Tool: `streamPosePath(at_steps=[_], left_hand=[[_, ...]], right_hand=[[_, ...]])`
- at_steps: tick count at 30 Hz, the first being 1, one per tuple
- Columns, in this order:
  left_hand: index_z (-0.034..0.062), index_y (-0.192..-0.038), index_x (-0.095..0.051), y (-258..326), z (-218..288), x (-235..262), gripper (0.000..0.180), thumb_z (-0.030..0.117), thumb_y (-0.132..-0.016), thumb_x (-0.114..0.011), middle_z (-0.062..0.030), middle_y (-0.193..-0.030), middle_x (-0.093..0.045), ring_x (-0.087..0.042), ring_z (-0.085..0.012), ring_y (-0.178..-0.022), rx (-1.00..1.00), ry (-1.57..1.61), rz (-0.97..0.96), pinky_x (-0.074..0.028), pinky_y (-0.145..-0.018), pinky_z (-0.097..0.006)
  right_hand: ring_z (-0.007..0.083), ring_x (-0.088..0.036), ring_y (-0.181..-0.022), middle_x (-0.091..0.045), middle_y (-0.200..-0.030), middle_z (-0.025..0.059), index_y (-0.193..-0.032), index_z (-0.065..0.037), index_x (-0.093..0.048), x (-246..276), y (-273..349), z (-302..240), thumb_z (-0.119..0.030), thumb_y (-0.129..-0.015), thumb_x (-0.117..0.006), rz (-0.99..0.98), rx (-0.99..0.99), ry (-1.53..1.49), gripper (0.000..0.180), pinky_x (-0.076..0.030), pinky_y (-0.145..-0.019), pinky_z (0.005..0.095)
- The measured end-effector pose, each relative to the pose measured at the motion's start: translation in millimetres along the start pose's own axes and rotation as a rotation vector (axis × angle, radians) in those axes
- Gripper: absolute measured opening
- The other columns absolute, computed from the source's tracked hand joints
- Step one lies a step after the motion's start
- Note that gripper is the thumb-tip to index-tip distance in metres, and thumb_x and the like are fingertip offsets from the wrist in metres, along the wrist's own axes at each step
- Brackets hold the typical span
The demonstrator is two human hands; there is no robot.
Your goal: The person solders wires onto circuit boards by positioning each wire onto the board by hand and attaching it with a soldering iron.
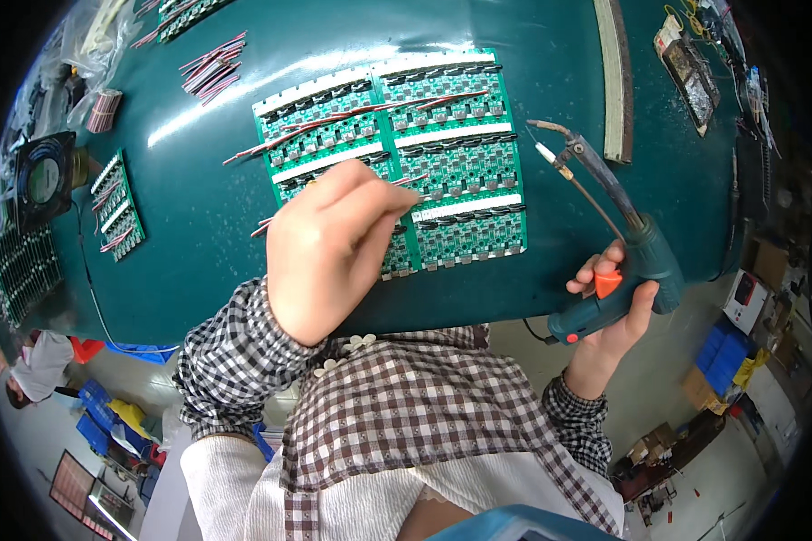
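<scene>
A panel of green circuit boards (pixel 460 171) lies on the teal table in front of me, with white strips and black components in rows. Over its middle is my left hand (pixel 334 234), thumb and fingers pinched together; what they grip is hidden. Red and white wires (pixel 361 112) lie across the panel, and short wire ends show on both sides of that hand. My right hand (pixel 618 298) is wrapped around a dark green soldering gun (pixel 654 261) with an orange trigger. Its bent tip and solder feed tube point up and left, beside the panel's right edge, apart from the boards.
A bundle of wires (pixel 214 68) lies at the far left, and a rolled bundle (pixel 105 110) beside plastic bags. Left are a smaller board (pixel 117 206) and a black fan (pixel 45 180). A long bar (pixel 613 81) and a solder-stained tray (pixel 687 72) lie at the far right.
</scene>
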State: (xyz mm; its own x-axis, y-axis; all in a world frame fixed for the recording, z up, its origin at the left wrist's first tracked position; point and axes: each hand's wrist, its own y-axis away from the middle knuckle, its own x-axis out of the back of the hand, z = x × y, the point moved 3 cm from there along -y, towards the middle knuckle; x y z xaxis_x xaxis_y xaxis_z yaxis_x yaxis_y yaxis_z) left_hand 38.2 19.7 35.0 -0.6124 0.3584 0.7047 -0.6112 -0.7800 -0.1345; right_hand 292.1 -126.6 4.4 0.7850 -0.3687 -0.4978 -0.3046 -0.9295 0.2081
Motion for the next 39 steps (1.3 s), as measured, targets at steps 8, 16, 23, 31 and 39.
streamPosePath(at_steps=[8,16,23,31,39], left_hand=[[0.0042,-0.082,-0.061,-21,-6,-19,0.006,0.004,-0.076,-0.064,-0.0062,-0.074,-0.057,-0.056,-0.0153,-0.058,0.195,-0.082,-0.015,-0.043,-0.052,-0.026],[0.0042,-0.081,-0.060,-23,-8,-20,0.008,0.003,-0.075,-0.065,-0.0043,-0.072,-0.056,-0.053,-0.0134,-0.055,0.195,0.155,0.053,-0.041,-0.050,-0.026],[0.0052,-0.079,-0.059,-22,-12,-30,0.008,0.005,-0.074,-0.066,-0.0031,-0.070,-0.055,-0.051,-0.0125,-0.055,0.157,0.028,0.080,-0.041,-0.050,-0.025],[0.0064,-0.077,-0.057,-21,-10,-35,0.009,0.003,-0.072,-0.065,-0.0033,-0.070,-0.052,-0.051,-0.0145,-0.055,0.170,0.061,0.137,-0.041,-0.049,-0.027],[0.0055,-0.076,-0.057,-23,-13,-34,0.008,0.003,-0.072,-0.064,-0.0034,-0.068,-0.052,-0.050,-0.0148,-0.055,0.177,0.127,0.126,-0.040,-0.049,-0.027]], right_hand=[[0.0274,-0.061,-0.091,-0.056,-0.097,0.0143,-0.118,0.008,-0.042,0,10,-11,-0.044,-0.091,-0.049,0.028,0.006,0.161,0.059,-0.060,-0.068,0.0354],[0.0307,-0.066,-0.082,-0.062,-0.091,0.0179,-0.112,0.012,-0.051,-8,16,-17,-0.037,-0.085,-0.061,0.165,0.027,0.230,0.056,-0.060,-0.063,0.0381],[0.0296,-0.066,-0.076,-0.062,-0.090,0.0171,-0.108,0.011,-0.054,-23,16,-20,-0.034,-0.083,-0.064,0.197,0.038,0.358,0.052,-0.060,-0.061,0.0376],[0.0281,-0.066,-0.075,-0.062,-0.089,0.0169,-0.107,0.013,-0.054,-28,23,-20,-0.030,-0.081,-0.066,0.166,-0.012,0.449,0.052,-0.057,-0.065,0.0387],[0.0247,-0.063,-0.074,-0.061,-0.085,0.0143,-0.107,0.014,-0.053,-37,25,-16,-0.026,-0.079,-0.068,0.145,-0.043,0.472,0.050,-0.053,-0.069,0.0381]])
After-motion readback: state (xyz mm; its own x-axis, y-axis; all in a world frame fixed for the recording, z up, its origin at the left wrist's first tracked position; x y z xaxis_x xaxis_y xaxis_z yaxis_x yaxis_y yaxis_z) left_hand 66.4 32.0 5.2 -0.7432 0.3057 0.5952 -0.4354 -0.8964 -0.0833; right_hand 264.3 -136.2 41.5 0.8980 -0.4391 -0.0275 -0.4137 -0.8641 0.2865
